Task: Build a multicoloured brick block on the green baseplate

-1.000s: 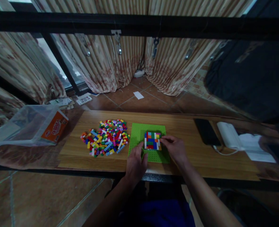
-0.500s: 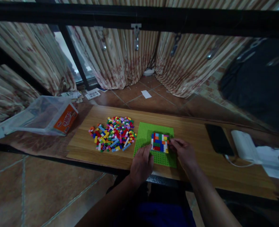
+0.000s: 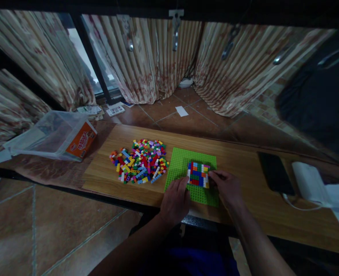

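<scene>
1. Your brick block (image 3: 197, 174) lies on the green baseplate (image 3: 177, 163).
2. Your left hand (image 3: 175, 202) is at its left edge, presumably bracing; grip unclear.
3. Your right hand (image 3: 229, 188), narrowed, is at the opposite edge, presumably counter-pressing; hold unclear.

On the board (image 3: 252, 180), loose bricks (image 3: 142, 161) lie left of the baseplate (image 3: 176, 165), the phone (image 3: 275, 174) right.

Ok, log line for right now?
left hand: at left edge of brick build; right hand: at right edge; baseplate: under build; loose bricks: left of baseplate

A wooden board (image 3: 250, 178) carries loose bricks (image 3: 143, 163), green baseplate (image 3: 178, 164), phone (image 3: 275, 172).
</scene>
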A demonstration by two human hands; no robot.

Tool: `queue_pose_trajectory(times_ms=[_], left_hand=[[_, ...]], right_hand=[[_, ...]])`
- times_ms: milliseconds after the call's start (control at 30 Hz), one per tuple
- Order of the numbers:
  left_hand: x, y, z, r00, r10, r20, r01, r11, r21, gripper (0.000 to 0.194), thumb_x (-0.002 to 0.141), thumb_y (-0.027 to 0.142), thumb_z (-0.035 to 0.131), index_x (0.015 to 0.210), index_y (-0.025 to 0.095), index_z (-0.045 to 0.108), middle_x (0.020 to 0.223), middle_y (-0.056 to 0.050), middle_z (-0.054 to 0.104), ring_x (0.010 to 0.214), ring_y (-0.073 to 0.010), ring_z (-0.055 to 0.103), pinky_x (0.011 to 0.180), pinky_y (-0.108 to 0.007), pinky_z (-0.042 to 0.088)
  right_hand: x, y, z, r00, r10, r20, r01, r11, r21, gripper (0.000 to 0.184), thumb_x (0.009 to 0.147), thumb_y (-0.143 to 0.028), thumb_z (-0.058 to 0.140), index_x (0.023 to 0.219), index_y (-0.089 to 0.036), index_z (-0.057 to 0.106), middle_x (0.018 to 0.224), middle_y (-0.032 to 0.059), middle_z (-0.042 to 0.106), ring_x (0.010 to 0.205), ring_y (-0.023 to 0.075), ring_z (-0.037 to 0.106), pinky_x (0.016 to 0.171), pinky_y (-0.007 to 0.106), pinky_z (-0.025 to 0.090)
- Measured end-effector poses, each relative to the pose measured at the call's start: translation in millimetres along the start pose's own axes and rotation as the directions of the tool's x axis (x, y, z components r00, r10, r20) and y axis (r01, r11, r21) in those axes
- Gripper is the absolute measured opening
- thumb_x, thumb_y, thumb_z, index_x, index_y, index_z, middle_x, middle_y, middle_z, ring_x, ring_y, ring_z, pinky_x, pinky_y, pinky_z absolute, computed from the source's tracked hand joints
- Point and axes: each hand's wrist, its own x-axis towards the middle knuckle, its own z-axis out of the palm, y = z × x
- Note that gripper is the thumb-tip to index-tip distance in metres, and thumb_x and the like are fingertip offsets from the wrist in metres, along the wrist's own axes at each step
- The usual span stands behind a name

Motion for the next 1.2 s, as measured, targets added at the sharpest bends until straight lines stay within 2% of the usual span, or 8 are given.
queue_pose_trajectory(times_ms=[267, 367, 467, 567, 700, 833, 1000, 1200], left_hand=[[3, 3, -1.0, 0.998, -0.044, 0.034, 0.043, 0.998, 0.043, 0.045, 0.088, 0.011, 0.046, 0.133, 0.015, 0.042, 0.124, -0.011, 0.058, 0.115, -0.0243, 0.053, 0.102, -0.045, 0.045], [3, 3, 0.2, 0.999, -0.034, 0.020, 0.033, 0.998, 0.045, 0.046, 0.087, 0.010, 0.048, 0.132, 0.013, 0.042, 0.124, -0.011, 0.058, 0.115, -0.0240, 0.053, 0.102, -0.044, 0.045], [2, 2, 1.4, 1.000, -0.018, -0.001, 0.018, 0.999, 0.039, 0.046, 0.087, 0.010, 0.048, 0.132, 0.013, 0.042, 0.125, -0.011, 0.057, 0.116, -0.0235, 0.052, 0.103, -0.043, 0.045], [1, 2, 1.2, 1.000, -0.022, -0.008, 0.022, 0.999, 0.027, 0.045, 0.087, 0.010, 0.047, 0.132, 0.013, 0.042, 0.126, -0.012, 0.056, 0.119, -0.0233, 0.051, 0.105, -0.044, 0.043], [1, 3, 0.0, 0.999, -0.032, 0.023, 0.032, 0.999, 0.023, 0.045, 0.088, 0.013, 0.045, 0.133, 0.014, 0.042, 0.128, -0.012, 0.056, 0.122, -0.0246, 0.050, 0.106, -0.046, 0.042], [0, 3, 0.2, 0.999, -0.039, 0.030, 0.039, 0.999, 0.015, 0.047, 0.088, 0.012, 0.044, 0.134, 0.013, 0.040, 0.127, -0.012, 0.056, 0.119, -0.0251, 0.051, 0.104, -0.045, 0.043], [-2, 5, -0.5, 0.999, -0.037, 0.029, 0.038, 0.999, -0.019, 0.046, 0.088, 0.014, 0.044, 0.134, 0.017, 0.041, 0.125, -0.011, 0.057, 0.116, -0.0246, 0.052, 0.103, -0.043, 0.044], [-1, 5, -1.6, 0.997, -0.061, 0.053, 0.064, 0.997, -0.051, 0.047, 0.085, 0.014, 0.046, 0.132, 0.015, 0.041, 0.126, -0.011, 0.056, 0.115, -0.0241, 0.052, 0.103, -0.040, 0.045]], right_hand=[[-5, 0, 0, 0.994, -0.102, 0.037, 0.105, 0.990, -0.092, 0.034, 0.071, -0.053, 0.066, 0.075, -0.019, 0.070, 0.066, 0.0040, 0.069, 0.058, 0.0175, 0.061, 0.055, 0.029, 0.045], [-5, 3, -3, 0.997, -0.059, 0.042, 0.058, 0.998, 0.011, 0.040, 0.073, -0.058, 0.062, 0.075, -0.019, 0.068, 0.066, 0.0041, 0.068, 0.057, 0.0159, 0.059, 0.053, 0.028, 0.045], [0, 1, -8, 0.999, -0.036, -0.026, 0.037, 0.997, 0.069, 0.045, 0.074, -0.062, 0.057, 0.077, -0.018, 0.067, 0.067, 0.0056, 0.068, 0.055, 0.0159, 0.059, 0.052, 0.028, 0.045], [10, -14, -12, 0.982, -0.176, -0.062, 0.170, 0.981, -0.096, 0.045, 0.079, -0.061, 0.052, 0.078, -0.018, 0.066, 0.070, 0.0066, 0.069, 0.059, 0.0178, 0.060, 0.056, 0.030, 0.045], [23, -49, -1, 0.892, -0.449, -0.055, 0.393, 0.829, -0.399, 0.042, 0.088, -0.052, 0.042, 0.079, -0.019, 0.068, 0.073, 0.0073, 0.069, 0.067, 0.0201, 0.060, 0.064, 0.032, 0.042], [33, -67, 35, 0.794, -0.604, 0.072, 0.565, 0.688, -0.455, 0.040, 0.091, -0.045, 0.038, 0.091, -0.019, 0.068, 0.091, 0.0105, 0.071, 0.081, 0.0219, 0.062, 0.076, 0.034, 0.044], [36, -51, 70, 0.738, -0.601, 0.307, 0.641, 0.483, -0.597, 0.039, 0.094, -0.043, 0.035, 0.103, -0.021, 0.066, 0.105, 0.0118, 0.070, 0.098, 0.0269, 0.060, 0.087, 0.041, 0.040], [42, -41, 73, 0.723, -0.568, 0.392, 0.628, 0.304, -0.716, 0.047, 0.094, -0.050, 0.031, 0.110, -0.018, 0.062, 0.109, 0.0137, 0.067, 0.100, 0.0305, 0.059, 0.085, 0.043, 0.039]])
